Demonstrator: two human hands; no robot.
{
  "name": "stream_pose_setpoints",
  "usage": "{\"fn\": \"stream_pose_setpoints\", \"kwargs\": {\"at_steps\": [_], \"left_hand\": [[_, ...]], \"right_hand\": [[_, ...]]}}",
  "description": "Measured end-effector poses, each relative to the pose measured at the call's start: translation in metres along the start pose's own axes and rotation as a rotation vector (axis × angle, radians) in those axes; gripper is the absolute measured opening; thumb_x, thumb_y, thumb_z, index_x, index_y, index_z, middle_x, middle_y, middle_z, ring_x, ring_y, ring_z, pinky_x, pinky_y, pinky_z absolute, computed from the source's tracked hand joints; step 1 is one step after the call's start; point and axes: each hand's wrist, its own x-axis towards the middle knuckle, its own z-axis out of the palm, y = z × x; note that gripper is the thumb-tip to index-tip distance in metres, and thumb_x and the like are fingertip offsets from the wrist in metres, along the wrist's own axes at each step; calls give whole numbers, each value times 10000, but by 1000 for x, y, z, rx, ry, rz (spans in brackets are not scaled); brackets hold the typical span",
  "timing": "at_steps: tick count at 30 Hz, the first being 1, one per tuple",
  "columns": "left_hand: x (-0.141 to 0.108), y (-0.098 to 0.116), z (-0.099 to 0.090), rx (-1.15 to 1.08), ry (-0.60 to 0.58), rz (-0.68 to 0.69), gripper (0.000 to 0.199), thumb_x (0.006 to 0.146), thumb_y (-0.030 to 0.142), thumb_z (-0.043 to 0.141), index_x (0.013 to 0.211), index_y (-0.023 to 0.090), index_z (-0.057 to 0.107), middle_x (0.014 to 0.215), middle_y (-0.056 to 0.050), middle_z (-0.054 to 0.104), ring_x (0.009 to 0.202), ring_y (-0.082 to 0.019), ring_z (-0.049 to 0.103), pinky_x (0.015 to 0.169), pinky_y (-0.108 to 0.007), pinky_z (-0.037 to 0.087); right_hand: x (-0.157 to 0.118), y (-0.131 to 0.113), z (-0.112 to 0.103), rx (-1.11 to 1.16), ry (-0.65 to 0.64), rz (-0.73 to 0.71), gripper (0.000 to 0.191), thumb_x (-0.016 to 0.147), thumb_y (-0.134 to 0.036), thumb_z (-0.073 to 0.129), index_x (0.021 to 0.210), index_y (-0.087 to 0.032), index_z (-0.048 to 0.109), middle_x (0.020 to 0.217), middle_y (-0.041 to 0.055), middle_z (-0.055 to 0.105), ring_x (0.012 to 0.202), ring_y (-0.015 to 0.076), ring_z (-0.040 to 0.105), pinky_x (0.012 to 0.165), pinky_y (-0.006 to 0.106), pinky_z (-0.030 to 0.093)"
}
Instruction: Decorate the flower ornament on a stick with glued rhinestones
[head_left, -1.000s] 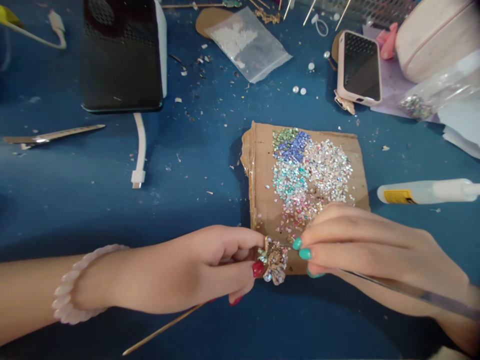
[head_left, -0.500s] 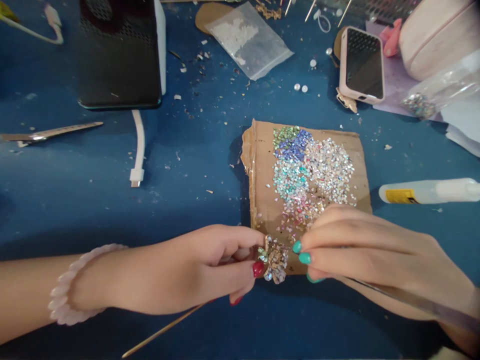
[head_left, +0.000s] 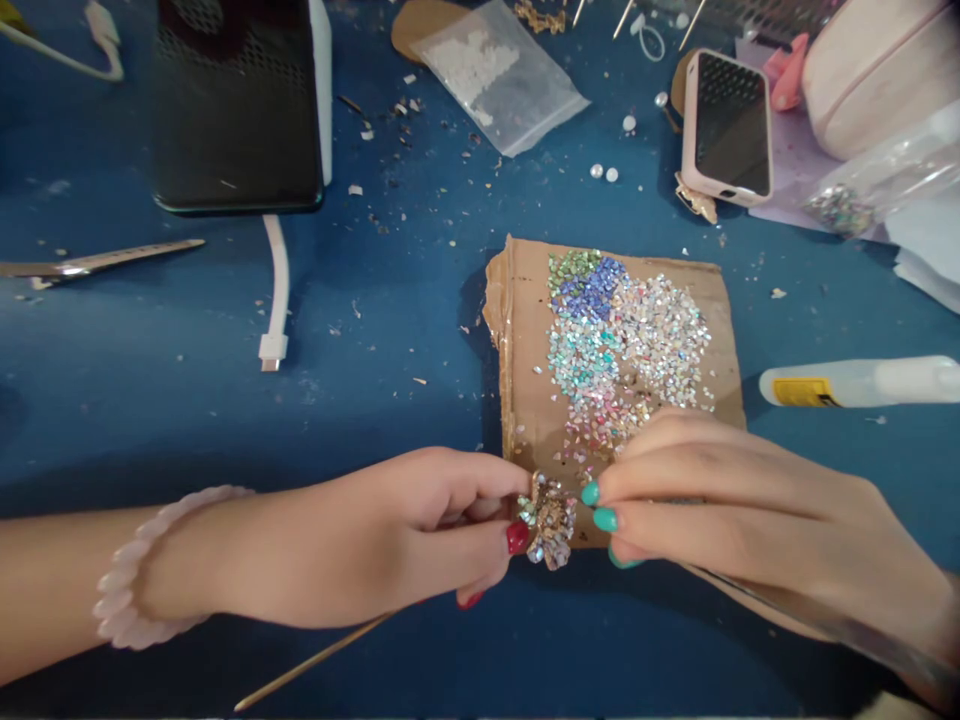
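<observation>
My left hand [head_left: 420, 535], a pale beaded bracelet [head_left: 127, 600] on its wrist, pinches a small flower-like ornament [head_left: 552, 525] covered in glittering stones. From beneath that hand a thin wooden stick [head_left: 315, 660] runs down to the left; its upper end is hidden. Just right of the ornament, my right hand [head_left: 742, 510] is closed around thin metal tweezers [head_left: 795, 605], whose tips are hard to make out by the fingertips. Under both hands lies a cardboard piece [head_left: 525, 390] bearing small stones [head_left: 660, 330] grouped by colour: green, blue, turquoise, pink and clear.
To the right of the cardboard lies a glue bottle [head_left: 855, 383]. Farther back are a pink-cased phone [head_left: 727, 125], a zip bag [head_left: 502, 75] with white bits and loose pearls [head_left: 604, 173]. A black device [head_left: 236, 120], a white cable [head_left: 276, 290] and a metal clip [head_left: 112, 260] occupy the left.
My right hand's fingertips have shifted slightly left, closer to the ornament. The wooden stick has moved a little to the left. My left hand keeps its hold on the ornament.
</observation>
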Motion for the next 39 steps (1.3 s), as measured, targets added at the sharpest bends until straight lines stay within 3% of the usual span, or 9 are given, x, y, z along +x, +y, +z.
{"fn": "stream_pose_setpoints", "kwargs": {"at_steps": [6, 10, 14, 26, 34, 39], "left_hand": [[0, -1, 0, -25, -5, -10, 179, 938, 300, 486, 873, 172, 593, 623, 59, 499, 527, -68, 369, 481, -175, 293], [1, -2, 1, -32, 2, -9, 198, 938, 315, 485, 817, 182, 566, 617, 55, 499, 530, -76, 387, 481, -181, 300], [0, -1, 1, -38, 0, -7, 176, 929, 307, 497, 811, 189, 552, 616, 58, 494, 532, -80, 386, 486, -190, 292], [1, -6, 1, -20, -4, -22, 249, 938, 358, 468, 781, 182, 547, 614, 51, 494, 521, -80, 372, 478, -197, 288], [1, -4, 1, 2, -10, -33, 255, 945, 339, 448, 754, 189, 523, 626, 51, 490, 539, -86, 366, 496, -208, 288], [0, -3, 0, -14, -17, -21, 235, 943, 295, 460, 742, 185, 514, 628, 54, 494, 539, -79, 371, 493, -197, 287]], "right_hand": [[5, -5, -6, -40, -118, 91, 197, 974, -132, 475, 978, -178, 666, 998, 39, 725, 950, 129, 660, 919, 281, 540], [5, -5, -6, -19, -98, 18, 227, 997, -159, 424, 1007, -192, 649, 997, 41, 717, 928, 132, 661, 902, 289, 541], [4, -7, -8, -43, -173, 76, 206, 991, -142, 440, 1034, -201, 633, 1034, 37, 713, 955, 131, 654, 937, 300, 526], [3, -10, -10, -31, -175, 116, 212, 977, -130, 466, 1072, -202, 642, 1070, 41, 711, 985, 134, 654, 962, 312, 527], [0, -1, -4, 7, -91, -3, 235, 997, -154, 417, 1051, -167, 645, 1067, 43, 695, 1005, 122, 623, 958, 240, 499], [-1, -7, -8, -14, -172, 51, 236, 998, -145, 421, 1099, -180, 632, 1093, 41, 695, 1032, 137, 622, 1016, 304, 476]]}}
